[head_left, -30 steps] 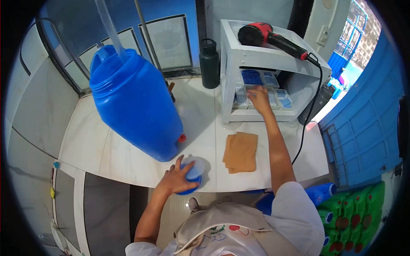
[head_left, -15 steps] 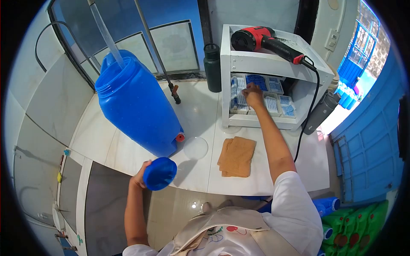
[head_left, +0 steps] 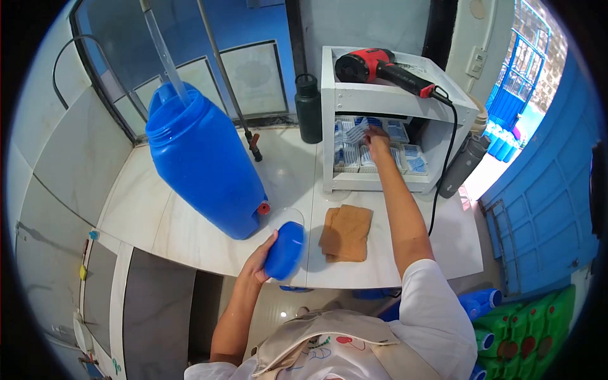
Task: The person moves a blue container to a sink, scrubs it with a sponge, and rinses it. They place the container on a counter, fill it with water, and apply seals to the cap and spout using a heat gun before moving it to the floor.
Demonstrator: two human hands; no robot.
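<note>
In my left hand (head_left: 258, 261) is a round blue lid (head_left: 285, 251), gripped by its edge over the table's front edge. My right hand (head_left: 379, 142) reaches into the white shelf unit (head_left: 405, 95) and pinches a white-and-blue printed sheet (head_left: 356, 132), perhaps labels. Below that hand stand several small baskets (head_left: 368, 168) filled with similar white and blue pieces. A large blue jerrican (head_left: 202, 158) stands open on the table, with a clear tube (head_left: 166, 54) going into its mouth. Beside its red-capped spout lies a clear disc (head_left: 290, 215), partly covered by the lid.
A folded brown cloth (head_left: 346, 233) lies on the white table (head_left: 310, 171). On the shelf unit rests a red-and-black heat gun (head_left: 386, 68), its cord (head_left: 453, 139) hanging down. Bottles (head_left: 308, 111) flank the unit. Green containers (head_left: 529, 332) stand at lower right.
My left hand has carried the blue lid rightward, turning it. My right hand has lifted a white-and-blue sheet from the baskets. The view has shifted slightly.
</note>
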